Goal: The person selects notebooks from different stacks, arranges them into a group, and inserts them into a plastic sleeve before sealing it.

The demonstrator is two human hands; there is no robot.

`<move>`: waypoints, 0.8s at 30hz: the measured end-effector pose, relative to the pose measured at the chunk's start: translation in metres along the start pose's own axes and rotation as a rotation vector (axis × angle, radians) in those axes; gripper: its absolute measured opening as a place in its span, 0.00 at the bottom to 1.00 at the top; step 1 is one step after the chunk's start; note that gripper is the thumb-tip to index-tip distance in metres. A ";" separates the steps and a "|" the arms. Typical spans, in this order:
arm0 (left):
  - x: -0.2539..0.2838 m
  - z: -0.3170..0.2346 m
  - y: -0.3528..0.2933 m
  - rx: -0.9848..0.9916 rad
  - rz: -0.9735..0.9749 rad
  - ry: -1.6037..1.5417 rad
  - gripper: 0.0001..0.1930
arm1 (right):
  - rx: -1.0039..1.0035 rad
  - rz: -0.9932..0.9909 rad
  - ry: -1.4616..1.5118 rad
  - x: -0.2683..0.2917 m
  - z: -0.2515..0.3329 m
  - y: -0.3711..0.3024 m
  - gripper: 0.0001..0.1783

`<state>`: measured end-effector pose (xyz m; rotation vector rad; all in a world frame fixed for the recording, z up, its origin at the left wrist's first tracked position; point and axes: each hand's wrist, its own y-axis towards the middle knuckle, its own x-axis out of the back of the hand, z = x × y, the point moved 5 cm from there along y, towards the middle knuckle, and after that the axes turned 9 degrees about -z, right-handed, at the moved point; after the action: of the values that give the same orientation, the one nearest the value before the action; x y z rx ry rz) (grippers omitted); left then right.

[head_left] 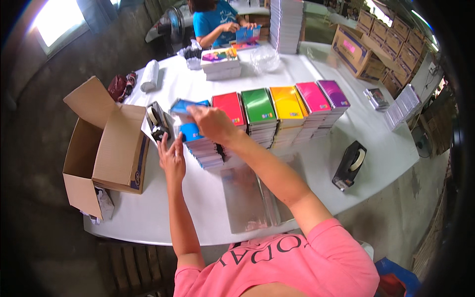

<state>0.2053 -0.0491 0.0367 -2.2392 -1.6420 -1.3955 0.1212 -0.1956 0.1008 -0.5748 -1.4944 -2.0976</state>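
Note:
My right hand (212,122) grips a blue notebook (184,105), lifted and tilted above the blue stack (200,146) at the left end of a row. My left hand (172,158) rests open beside that stack, fingertips touching its left edge. To the right stand a red stack (229,106), a green stack (258,110), a yellow stack (287,106), a pink stack (312,99) and a purple stack (333,94). Clear plastic sleeves (247,198) lie on the white table (148,218) in front of me.
An open cardboard box (106,148) sits at the table's left edge. One black tape dispenser (158,123) stands beside it, another (349,166) at the right. A person in a blue shirt (213,20) works at the far end beside tall notebook piles (286,24). Cartons (376,39) line the right.

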 end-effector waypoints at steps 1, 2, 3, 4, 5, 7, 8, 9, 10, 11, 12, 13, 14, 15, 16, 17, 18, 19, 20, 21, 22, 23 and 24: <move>0.007 -0.006 -0.003 0.041 -0.021 0.036 0.28 | -0.066 0.000 0.012 0.013 0.005 0.002 0.20; 0.011 -0.007 -0.002 0.008 -0.066 -0.116 0.30 | -0.048 -0.084 0.022 0.026 0.011 0.003 0.21; 0.015 -0.006 -0.002 -0.025 -0.105 -0.271 0.31 | -0.031 -0.169 0.027 0.039 0.017 -0.001 0.22; 0.024 -0.007 0.000 -0.062 -0.147 -0.427 0.33 | -0.007 -0.262 0.031 0.052 0.027 -0.001 0.23; 0.025 -0.010 -0.008 0.245 -0.015 -0.865 0.38 | 0.120 -0.306 -0.060 0.061 0.042 -0.008 0.25; 0.047 -0.057 -0.028 0.423 0.506 -1.571 0.41 | 0.201 -0.316 -0.065 0.079 0.070 -0.029 0.29; 0.054 -0.073 -0.040 0.351 0.792 -1.849 0.40 | 0.251 -0.315 -0.054 0.090 0.084 -0.043 0.30; 0.052 -0.067 -0.051 0.547 0.620 -1.935 0.39 | 0.307 -0.202 -0.135 0.091 0.098 -0.062 0.32; 0.052 -0.058 -0.062 0.742 0.439 -2.006 0.38 | 0.364 -0.090 -0.219 0.091 0.105 -0.077 0.34; 0.051 -0.047 -0.070 0.783 0.439 -1.759 0.32 | 0.368 0.074 -0.029 0.101 0.102 -0.078 0.36; 0.049 -0.033 -0.078 0.817 0.430 -1.511 0.30 | 0.371 0.241 0.163 0.115 0.098 -0.077 0.39; 0.049 -0.021 -0.086 0.811 0.397 -1.487 0.29 | 0.379 0.406 0.361 0.124 0.092 -0.076 0.41; 0.049 -0.011 -0.095 0.809 0.363 -1.463 0.29 | 0.272 0.393 0.352 0.127 0.067 -0.064 0.45; 0.046 -0.011 -0.100 0.848 0.347 -1.507 0.29 | 0.157 0.382 0.324 0.129 0.037 -0.050 0.50; 0.044 -0.012 -0.105 0.887 0.336 -1.545 0.29 | 0.106 0.302 -0.004 0.120 0.008 -0.042 0.57; 0.045 -0.013 -0.110 0.927 0.334 -1.569 0.28 | 0.006 0.370 -0.200 0.098 -0.024 -0.043 0.61; 0.046 -0.016 -0.113 0.929 0.347 -1.581 0.29 | -0.026 0.436 -0.374 0.084 -0.049 -0.041 0.61; 0.044 -0.022 -0.115 0.927 0.365 -1.605 0.29 | -0.057 0.501 -0.561 0.076 -0.072 -0.043 0.62; 0.043 -0.025 -0.119 0.926 0.370 -1.630 0.29 | -0.090 0.551 -0.591 0.064 -0.090 -0.054 0.61; 0.040 -0.028 -0.121 0.921 0.350 -1.660 0.28 | -0.125 0.602 -0.635 0.061 -0.114 -0.066 0.59; 0.041 -0.027 -0.126 0.940 0.350 -1.650 0.28 | -0.151 0.664 -0.659 0.059 -0.117 -0.069 0.58; 0.041 -0.027 -0.129 0.959 0.353 -1.641 0.28 | -0.122 0.645 -0.631 0.060 -0.119 -0.068 0.56; 0.039 -0.027 -0.131 0.978 0.359 -1.632 0.28 | -0.096 0.627 -0.605 0.062 -0.122 -0.066 0.53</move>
<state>0.0879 0.0244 0.0204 -2.4761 -1.2101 1.4602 0.0256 -0.3027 0.0506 -1.5876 -1.2540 -1.5624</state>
